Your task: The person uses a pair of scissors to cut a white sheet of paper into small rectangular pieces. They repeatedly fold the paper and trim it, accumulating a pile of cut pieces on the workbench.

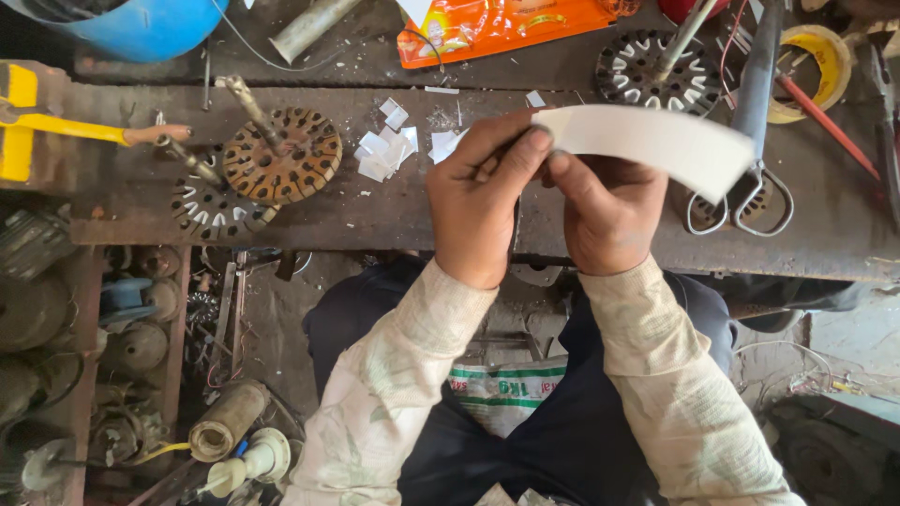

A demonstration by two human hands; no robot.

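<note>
Paper, one white strip [656, 145], is held up over the rusty metal surface [122, 211], gripped at its left end and curving away to the right above the scissors.

Going down in size: one blue drum [141, 28] sits at the top left corner. One orange plastic packet [497, 28] lies at the top middle. Three slotted round motor cores show: a brown one [281, 155] on a spindle, a grey one [211, 206] partly under it, and a dark one [659, 73] at the upper right. One roll of yellow tape [814, 67] lies at the far right. One pair of scissors [741, 201] rests on the surface, handle loops showing below the strip. One yellow-handled tool [56, 122] lies at the left edge. A small heap of white paper offcuts [389, 150] is scattered near the brown core; too many and too overlapped to count.

Two hands are in view, close together and touching. The left hand [483, 201] is curled nearly closed, thumb and forefinger pinching the strip's left end. The right hand [609, 211] is likewise mostly closed, its thumb pressed against the same end from below.
</note>
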